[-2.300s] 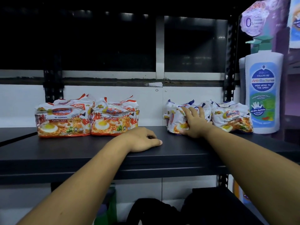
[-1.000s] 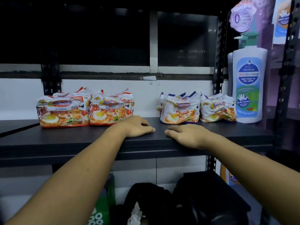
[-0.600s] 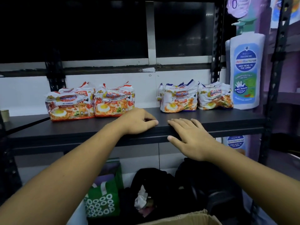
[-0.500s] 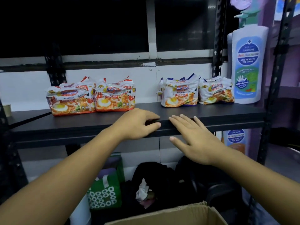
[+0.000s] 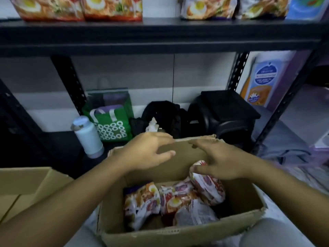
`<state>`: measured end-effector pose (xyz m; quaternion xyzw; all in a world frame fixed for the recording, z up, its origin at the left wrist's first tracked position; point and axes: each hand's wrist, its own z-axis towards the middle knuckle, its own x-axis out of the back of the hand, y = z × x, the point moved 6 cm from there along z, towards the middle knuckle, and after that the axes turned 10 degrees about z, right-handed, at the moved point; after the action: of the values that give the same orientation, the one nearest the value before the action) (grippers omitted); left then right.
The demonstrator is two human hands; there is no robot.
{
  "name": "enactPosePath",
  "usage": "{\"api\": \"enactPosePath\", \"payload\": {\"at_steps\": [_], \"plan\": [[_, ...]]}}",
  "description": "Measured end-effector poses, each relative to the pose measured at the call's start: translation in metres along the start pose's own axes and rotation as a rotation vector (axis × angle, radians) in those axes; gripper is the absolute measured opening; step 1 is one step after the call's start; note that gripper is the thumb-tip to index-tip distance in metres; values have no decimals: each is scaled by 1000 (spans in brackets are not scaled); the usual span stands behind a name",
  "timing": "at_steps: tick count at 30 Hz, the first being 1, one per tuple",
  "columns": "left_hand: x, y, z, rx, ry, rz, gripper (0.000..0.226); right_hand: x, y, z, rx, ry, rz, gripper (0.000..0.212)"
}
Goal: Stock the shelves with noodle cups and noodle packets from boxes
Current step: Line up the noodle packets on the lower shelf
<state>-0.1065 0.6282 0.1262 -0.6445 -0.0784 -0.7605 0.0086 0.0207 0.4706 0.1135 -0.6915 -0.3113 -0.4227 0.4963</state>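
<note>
An open cardboard box [image 5: 178, 236] sits low in front of me with several noodle packets [image 5: 170, 202] lying inside. My left hand [image 5: 147, 152] hovers over the box's far side, fingers spread and empty. My right hand [image 5: 219, 161] hangs above the rightmost packet [image 5: 210, 188], fingers loose, holding nothing. On the dark shelf [image 5: 160, 32] at the top, a row of stocked noodle packets [image 5: 110, 8] stands along the back.
Under the shelf stand a white bottle [image 5: 88, 138], a green patterned bag [image 5: 112, 125] and black bags [image 5: 213, 118]. A second cardboard box [image 5: 23, 182] sits at the left. Black shelf uprights [image 5: 283, 104] rise at the right.
My view has dropped from the shelf down to the box. Both hands left the shelf edge and came down over the open box.
</note>
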Motion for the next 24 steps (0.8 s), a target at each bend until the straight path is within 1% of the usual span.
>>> {"api": "enactPosePath", "payload": {"at_steps": [3,4,7,9,10,13,15,17,21,24], "plan": [[-64,-4,-5,29,-194,-29,52,-46,30,5,-85,-144,62,86],[-81,-5,-5,40,-248,-35,54,-59,39,8,-110,-180,64,82],[-131,-16,-7,94,-435,-16,62,-92,62,19,-184,-260,46,59],[-164,-28,-10,135,-560,17,67,-113,79,31,-227,-289,53,57],[-179,-34,-13,153,-609,36,69,-122,88,38,-250,-289,53,62],[-214,-54,-24,220,-725,99,72,-145,119,56,-366,-253,-13,97],[-230,-68,-32,263,-769,153,72,-158,137,62,-421,-238,-24,111],[-246,-80,-41,318,-813,167,71,-171,151,62,-435,-249,-25,117],[-269,-95,-53,426,-935,120,81,-190,164,64,-461,-301,41,128],[-277,-98,-57,488,-984,91,88,-193,164,68,-471,-296,6,128]]}}
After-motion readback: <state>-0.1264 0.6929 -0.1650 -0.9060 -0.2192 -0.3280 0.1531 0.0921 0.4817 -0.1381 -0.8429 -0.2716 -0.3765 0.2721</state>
